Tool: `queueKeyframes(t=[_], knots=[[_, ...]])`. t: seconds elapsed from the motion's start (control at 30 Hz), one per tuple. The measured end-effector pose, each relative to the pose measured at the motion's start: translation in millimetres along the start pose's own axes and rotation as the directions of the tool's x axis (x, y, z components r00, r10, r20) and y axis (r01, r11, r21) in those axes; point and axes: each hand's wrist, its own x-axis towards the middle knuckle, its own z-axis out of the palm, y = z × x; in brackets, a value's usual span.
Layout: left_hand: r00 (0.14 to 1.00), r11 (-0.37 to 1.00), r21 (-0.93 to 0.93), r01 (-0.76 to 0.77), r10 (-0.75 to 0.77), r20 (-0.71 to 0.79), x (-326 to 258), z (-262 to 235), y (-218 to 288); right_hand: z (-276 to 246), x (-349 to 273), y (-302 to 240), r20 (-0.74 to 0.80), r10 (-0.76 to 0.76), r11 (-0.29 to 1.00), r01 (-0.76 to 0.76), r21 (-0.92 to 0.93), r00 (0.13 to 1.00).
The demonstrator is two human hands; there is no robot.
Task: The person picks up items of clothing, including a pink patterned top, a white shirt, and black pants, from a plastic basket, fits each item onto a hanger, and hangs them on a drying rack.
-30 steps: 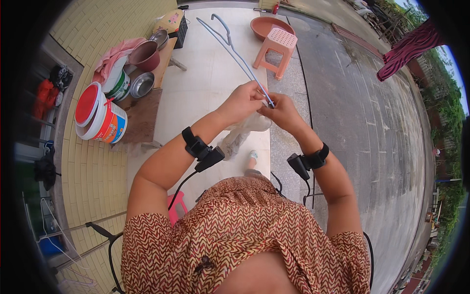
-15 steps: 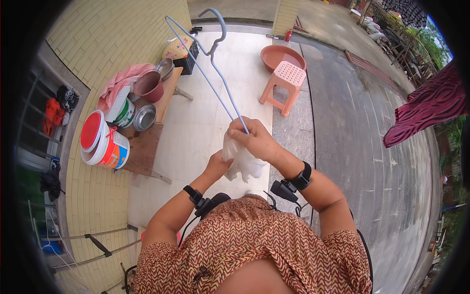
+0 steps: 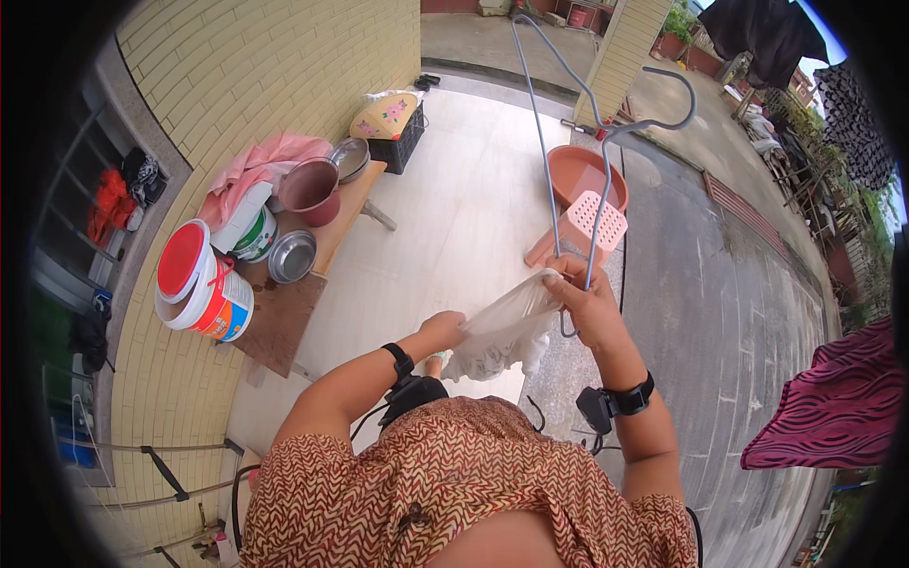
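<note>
A thin whitish cloth garment [image 3: 502, 331] is stretched between my two hands, its lower part hanging in folds. My left hand [image 3: 443, 331] is closed on its left side. At its upper right edge my right hand [image 3: 582, 301] pinches the cloth and also grips a blue-grey wire hanger [image 3: 653, 124]. The hanger stands tilted upward from that hand, its hook bending off to the right. One end of the hanger sticks out below my right hand, beside the cloth. What kind of garment it is, I cannot tell.
On the left, a wooden bench [image 3: 284, 331] carries a white bucket [image 3: 222, 298], a maroon pot [image 3: 311, 189] and metal bowls [image 3: 292, 256]. Beyond my right hand stand a pink stool [image 3: 597, 220] and a red-brown basin [image 3: 573, 170]. A magenta patterned cloth [image 3: 824, 412] hangs at right.
My right hand has moved right with the hanger, whose hook now points right. My hands are farther apart, and the bunched cloth is now stretched between them. The view has shifted left.
</note>
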Motion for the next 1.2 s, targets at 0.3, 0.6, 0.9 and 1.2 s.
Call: queueKeyframes(t=[0.3,0.6,0.9,1.2], knots=[[0.962,0.430,-0.886,0.171,-0.267,0.056,111.0,-143.4,-1.7,-57.0,84.0,-11.1,-0.259,0.009,0.971,-0.070,-0.228,0.966],[0.932,0.129,-0.982,0.137,-0.352,0.084,188.9,-222.2,35.1,-90.1,143.1,35.3,-0.472,0.050,0.917,-0.228,-0.328,0.880],[0.921,0.810,-0.576,-0.115,-0.131,-0.368,293.6,-268.1,9.2,-111.0,251.7,58.8,-0.320,0.223,0.932,-0.298,-0.208,0.921],[0.968,0.960,0.270,-0.070,0.130,-0.213,330.9,-288.2,-3.7,-210.5,375.4,74.9,-0.389,-0.299,0.786,-0.006,-0.618,0.872]])
